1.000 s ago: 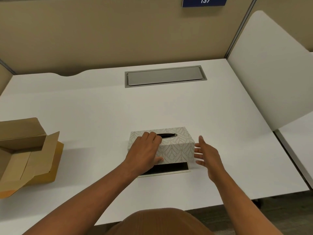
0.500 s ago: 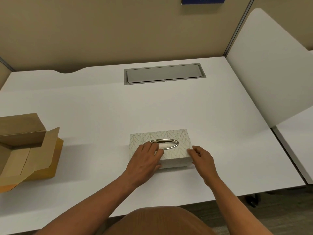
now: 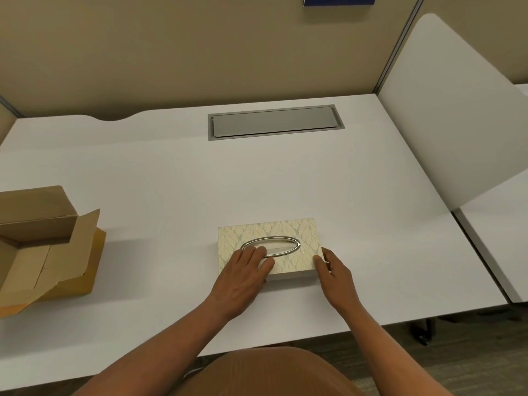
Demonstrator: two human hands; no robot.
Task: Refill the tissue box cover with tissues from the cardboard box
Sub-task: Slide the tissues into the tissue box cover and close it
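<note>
The tissue box cover (image 3: 303, 234), cream with a leaf pattern and an oval metal-rimmed slot on top, lies flat on the white desk (image 3: 171, 181) near its front edge. My left hand (image 3: 243, 278) rests palm down on the cover's near left part, fingertips at the slot's rim. At the cover's near right corner my right hand (image 3: 334, 272) grips the edge with thumb and fingers. The open cardboard box (image 3: 43, 250) stands at the desk's left edge, flaps spread; its inside is mostly hidden. No tissue sticks out of the slot.
A grey cable hatch (image 3: 275, 122) is set into the desk at the back. Beige partition walls close the back, and a white divider panel (image 3: 451, 104) stands on the right. Beyond it lies a neighbouring desk (image 3: 503, 224).
The cover was tilted up on its far edge with its dark underside showing; it now lies flat. My right hand came in from the side and took the right corner.
</note>
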